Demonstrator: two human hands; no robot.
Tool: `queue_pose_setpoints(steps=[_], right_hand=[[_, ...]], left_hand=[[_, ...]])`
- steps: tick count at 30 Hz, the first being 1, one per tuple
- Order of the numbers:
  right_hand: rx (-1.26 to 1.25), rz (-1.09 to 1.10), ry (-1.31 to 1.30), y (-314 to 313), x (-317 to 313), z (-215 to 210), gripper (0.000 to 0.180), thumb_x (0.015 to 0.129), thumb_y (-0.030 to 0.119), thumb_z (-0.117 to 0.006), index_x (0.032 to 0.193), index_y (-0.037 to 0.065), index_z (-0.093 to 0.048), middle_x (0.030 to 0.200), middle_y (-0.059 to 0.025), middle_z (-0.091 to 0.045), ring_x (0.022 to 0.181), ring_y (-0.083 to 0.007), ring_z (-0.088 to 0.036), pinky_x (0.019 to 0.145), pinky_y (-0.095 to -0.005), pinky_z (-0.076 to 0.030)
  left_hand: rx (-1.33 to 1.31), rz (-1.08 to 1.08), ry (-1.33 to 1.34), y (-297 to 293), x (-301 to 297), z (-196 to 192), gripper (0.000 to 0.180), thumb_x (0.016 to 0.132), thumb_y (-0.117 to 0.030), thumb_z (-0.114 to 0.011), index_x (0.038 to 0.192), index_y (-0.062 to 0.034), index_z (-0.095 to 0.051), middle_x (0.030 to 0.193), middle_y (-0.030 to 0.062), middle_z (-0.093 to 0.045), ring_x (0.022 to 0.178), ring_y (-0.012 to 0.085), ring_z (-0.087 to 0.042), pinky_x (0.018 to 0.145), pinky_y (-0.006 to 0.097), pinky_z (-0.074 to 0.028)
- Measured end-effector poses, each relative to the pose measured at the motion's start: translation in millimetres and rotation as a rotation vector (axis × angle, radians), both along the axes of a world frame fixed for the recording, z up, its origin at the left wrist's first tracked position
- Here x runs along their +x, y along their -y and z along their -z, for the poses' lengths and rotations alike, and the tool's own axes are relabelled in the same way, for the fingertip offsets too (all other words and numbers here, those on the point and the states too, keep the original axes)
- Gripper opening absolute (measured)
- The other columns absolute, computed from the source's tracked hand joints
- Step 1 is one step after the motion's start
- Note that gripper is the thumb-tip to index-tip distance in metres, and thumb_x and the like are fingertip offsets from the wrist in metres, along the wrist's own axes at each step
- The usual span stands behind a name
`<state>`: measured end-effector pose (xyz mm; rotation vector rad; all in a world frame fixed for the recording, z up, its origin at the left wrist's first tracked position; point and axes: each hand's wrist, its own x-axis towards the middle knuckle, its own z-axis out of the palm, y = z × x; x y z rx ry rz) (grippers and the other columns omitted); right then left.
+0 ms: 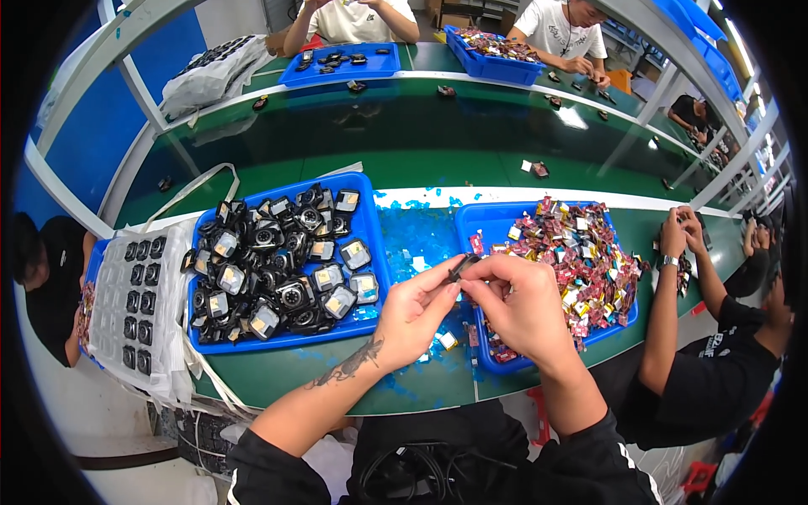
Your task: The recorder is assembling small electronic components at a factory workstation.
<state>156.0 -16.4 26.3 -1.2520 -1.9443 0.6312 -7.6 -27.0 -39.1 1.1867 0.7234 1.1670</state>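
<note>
Left hand [412,313] and right hand [523,310] are together, clamped on a small dark part [463,267] above the worktop [425,391], near the left edge of a blue tray [483,220] of reddish and white pieces [581,265]; left, another blue tray [377,244] holds black casings [290,295].

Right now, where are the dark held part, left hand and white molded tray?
Dark held part [462,267]: head view, visible middle.
Left hand [413,310]: head view, thumb base.
White molded tray [106,310]: head view, bare left side.
</note>
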Motion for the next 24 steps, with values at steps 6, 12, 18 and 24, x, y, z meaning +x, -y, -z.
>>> queue_pose_setpoints(steps=[6,12,18,24], right_hand=[[0.033,0.005,-0.061,-0.5,0.1,3.9,0.006,0.079,0.004,-0.071,0.084,0.003,-0.068,0.059,-0.0099,-0.059,0.046,-0.0169,-0.054,0.046,-0.0309,-0.041],[0.014,0.041,-0.005,0.7,-1.4,2.1,0.008,0.076,0.006,-0.074,0.079,0.003,-0.067,0.058,-0.0085,-0.058,0.047,-0.017,-0.054,0.047,-0.0314,-0.042],[0.219,0.085,0.114,-3.1,0.2,-2.2,0.029,0.068,0.008,-0.08,0.067,0.004,-0.051,0.061,-0.0062,-0.052,0.051,-0.0195,-0.051,0.048,-0.0327,-0.04],[0.04,0.051,-0.088,-6.4,4.1,7.9,0.03,0.07,0.009,-0.081,0.071,0.004,-0.051,0.064,-0.004,-0.051,0.057,-0.0138,-0.048,0.053,-0.0282,-0.041]], left_hand=[[0.022,-0.023,0.01,-1.3,1.3,0.2,0.043,0.099,-0.005,-0.05,0.14,0.003,-0.043,0.126,0.0091,-0.06,0.109,0.0106,-0.056,0.091,0.026,-0.047],[0.034,-0.03,0.012,-0.3,3.4,2.0,0.042,0.099,-0.005,-0.049,0.14,0.0038,-0.044,0.124,0.0094,-0.06,0.106,0.0095,-0.056,0.091,0.025,-0.046],[0.05,-0.051,-0.017,1.9,4.6,-3.4,0.04,0.1,-0.005,-0.046,0.139,0.0041,-0.045,0.124,0.0099,-0.06,0.108,0.0105,-0.056,0.092,0.025,-0.046],[0.073,-0.088,-0.026,6.0,4.0,-7.9,0.038,0.1,-0.005,-0.046,0.138,0.0038,-0.046,0.122,0.0093,-0.061,0.108,0.0099,-0.056,0.091,0.024,-0.047]])
